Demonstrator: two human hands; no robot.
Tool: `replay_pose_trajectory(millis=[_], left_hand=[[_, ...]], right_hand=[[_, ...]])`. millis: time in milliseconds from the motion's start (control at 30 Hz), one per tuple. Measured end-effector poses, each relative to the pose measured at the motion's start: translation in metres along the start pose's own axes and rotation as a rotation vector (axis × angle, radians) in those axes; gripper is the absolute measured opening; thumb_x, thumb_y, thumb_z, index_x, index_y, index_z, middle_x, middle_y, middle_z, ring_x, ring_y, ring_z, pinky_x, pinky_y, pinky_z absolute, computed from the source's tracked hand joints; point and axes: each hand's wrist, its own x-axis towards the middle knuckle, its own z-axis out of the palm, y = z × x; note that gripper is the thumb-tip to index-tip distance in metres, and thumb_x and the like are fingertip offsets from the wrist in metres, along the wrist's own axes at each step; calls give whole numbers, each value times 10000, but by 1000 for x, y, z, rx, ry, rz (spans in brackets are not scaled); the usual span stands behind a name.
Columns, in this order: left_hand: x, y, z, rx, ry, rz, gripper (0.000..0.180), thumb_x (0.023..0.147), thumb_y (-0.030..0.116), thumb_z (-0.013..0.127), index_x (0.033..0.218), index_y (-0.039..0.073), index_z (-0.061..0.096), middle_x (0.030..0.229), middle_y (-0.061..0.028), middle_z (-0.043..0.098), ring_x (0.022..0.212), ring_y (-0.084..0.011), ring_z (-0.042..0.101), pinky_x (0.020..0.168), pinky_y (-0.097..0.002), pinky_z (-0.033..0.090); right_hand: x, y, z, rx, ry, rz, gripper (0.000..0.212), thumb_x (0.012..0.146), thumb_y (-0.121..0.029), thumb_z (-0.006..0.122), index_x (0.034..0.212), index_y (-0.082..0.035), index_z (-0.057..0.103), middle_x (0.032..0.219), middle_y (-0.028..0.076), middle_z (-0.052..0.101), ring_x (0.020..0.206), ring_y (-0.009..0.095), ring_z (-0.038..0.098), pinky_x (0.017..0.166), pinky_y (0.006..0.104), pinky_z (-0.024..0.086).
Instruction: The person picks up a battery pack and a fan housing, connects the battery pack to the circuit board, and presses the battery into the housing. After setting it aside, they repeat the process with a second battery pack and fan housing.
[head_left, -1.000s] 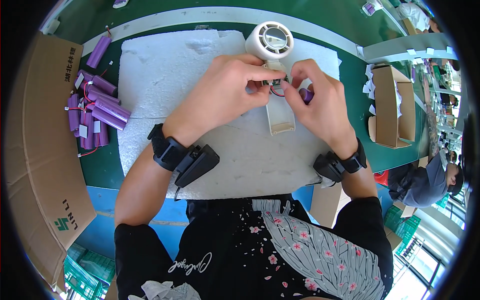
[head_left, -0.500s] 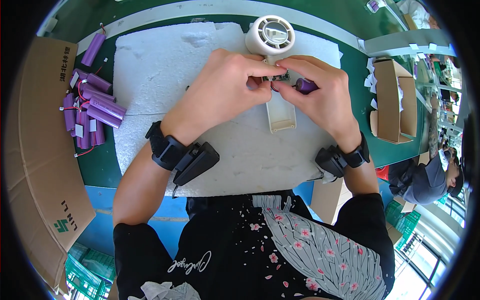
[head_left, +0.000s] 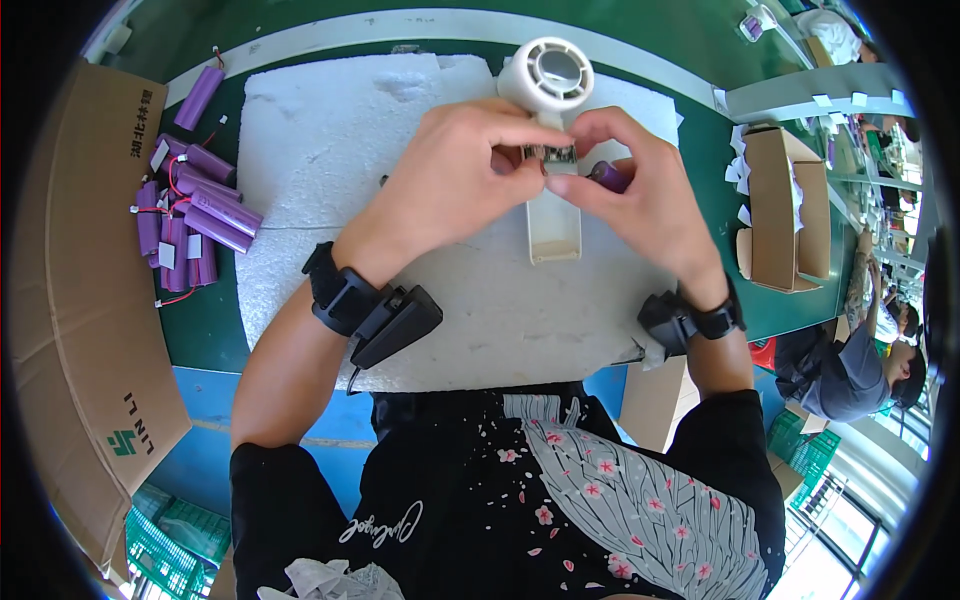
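Note:
A white handheld fan [head_left: 547, 74] lies on the foam slab with its round head at the far end and its open, hollow handle [head_left: 554, 238] toward me. A small green circuit board [head_left: 562, 154] sits at the top of the handle. My left hand [head_left: 465, 170] pinches the board's left end between thumb and index finger. Curled beside the handle, my right hand [head_left: 650, 185] holds a purple cylindrical battery [head_left: 610, 177] against its palm. The right thumb and index tips are close to the board's right end; the fingers hide part of the battery.
White foam [head_left: 330, 150] covers the green table [head_left: 200, 340] in front of me. Several purple batteries [head_left: 205, 210] with red leads are piled at left, beside a large cardboard box [head_left: 85, 300]. An open carton [head_left: 780, 210] stands at right. Another person [head_left: 855, 375] is farther right.
The fan handle has swung slightly left. My right thumb and index finger have shifted a little and spread wider around the board's right end. The left hand keeps its pinch.

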Motion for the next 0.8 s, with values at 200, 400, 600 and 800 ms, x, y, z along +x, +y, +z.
replay_pose_trajectory(millis=[200,400,600,800], left_hand=[[0,0,6,-126,21,-6,340,818,-64,558,1135,13,650,1096,-70,619,905,-134,626,770,-258,522],[-1,-2,16,-216,184,-73,297,764,0,619,1044,56,700,953,-96,668,753,-182,658,715,-276,535],[0,-2,18,-144,236,-29,271,758,-7,640,1013,55,712,945,-102,681,740,-173,666,697,-273,536],[-1,1,8,15,171,42,272,750,9,647,1008,56,720,880,-102,683,683,-189,665,665,-269,536]], right_hand=[[-5,10,-36,754,-476,234,804,631,-107,806,1339,-23,435,1132,127,542,861,185,578,659,249,503],[0,16,-38,974,-617,223,986,473,-82,847,1351,43,415,1183,160,530,910,230,592,672,266,537],[3,11,-46,888,-605,404,1013,456,-110,850,1354,61,413,1203,163,533,937,242,603,689,280,569],[5,27,-47,846,-518,294,984,486,-150,853,1350,49,426,1202,142,537,984,230,594,739,289,541]])
